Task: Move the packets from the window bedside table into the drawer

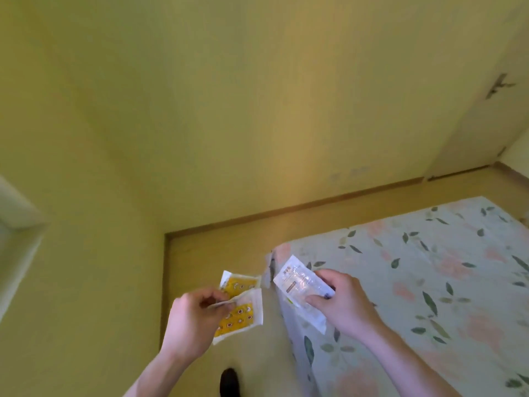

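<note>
My left hand (pixel 191 322) is raised in front of me, its fingers (pixel 213 296) curled in and pinching two yellow packets (pixel 239 309) by their near edges; the two fan apart, one pointing up and away, the other hanging lower and overlapping it. My right hand (pixel 340 303) grips a clear white packet (pixel 297 287), thumb on the top face and fingers wrapped under the far edge, the packet tilted with one end up to the left. All three packets are in the air between my hands, over the wooden floor (pixel 200 253) and just beside the corner of the bed (pixel 415 267) with its flowered sheet. Below them my dark shoe (pixel 229 381) shows on the floor. Yellow-green walls (pixel 229 110) fill the space beyond.
</note>
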`<state>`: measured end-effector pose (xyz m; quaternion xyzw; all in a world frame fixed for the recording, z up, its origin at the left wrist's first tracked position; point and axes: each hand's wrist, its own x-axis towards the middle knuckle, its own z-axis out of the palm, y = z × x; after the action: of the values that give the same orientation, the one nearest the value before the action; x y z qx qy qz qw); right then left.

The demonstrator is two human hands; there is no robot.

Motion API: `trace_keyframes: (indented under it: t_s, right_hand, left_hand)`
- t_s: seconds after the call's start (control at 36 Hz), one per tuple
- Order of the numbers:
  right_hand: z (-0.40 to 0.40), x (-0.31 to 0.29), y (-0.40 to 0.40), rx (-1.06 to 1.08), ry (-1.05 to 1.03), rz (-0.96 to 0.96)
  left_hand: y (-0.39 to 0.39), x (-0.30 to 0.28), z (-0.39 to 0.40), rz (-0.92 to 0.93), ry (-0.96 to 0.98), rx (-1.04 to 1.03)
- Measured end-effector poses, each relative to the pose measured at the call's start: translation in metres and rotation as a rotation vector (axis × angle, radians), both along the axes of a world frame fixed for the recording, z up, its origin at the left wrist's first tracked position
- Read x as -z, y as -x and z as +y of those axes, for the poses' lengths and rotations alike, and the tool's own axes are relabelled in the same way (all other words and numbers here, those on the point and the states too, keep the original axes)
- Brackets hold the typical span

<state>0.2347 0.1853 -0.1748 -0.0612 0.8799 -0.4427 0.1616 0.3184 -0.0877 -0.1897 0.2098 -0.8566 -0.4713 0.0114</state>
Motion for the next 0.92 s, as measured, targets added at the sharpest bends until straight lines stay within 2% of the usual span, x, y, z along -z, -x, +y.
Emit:
trace_keyframes:
  t_s: [0.17,0.42,0.61,0.92]
  right_hand:
    - [-0.066,0.005,0.096,-0.063,-0.013,0.007]
    - [-0.114,0.007,0.213,0.074,-0.024,0.040]
    - [-0.129,0.008,0.306,0.153,-0.011,0.004]
    - [-0.163,0.029,0.500,0.235,0.079,-0.074]
  left_hand:
    - [0.081,0.009,-0.060,0.025,-0.014,-0.062]
    - [0.238,0.003,-0.131,0.043,-0.024,0.061]
    - [0.362,-0.007,-0.154,0.022,-0.036,0.157]
    - [0.571,-0.009,-0.173,-0.010,0.025,0.214]
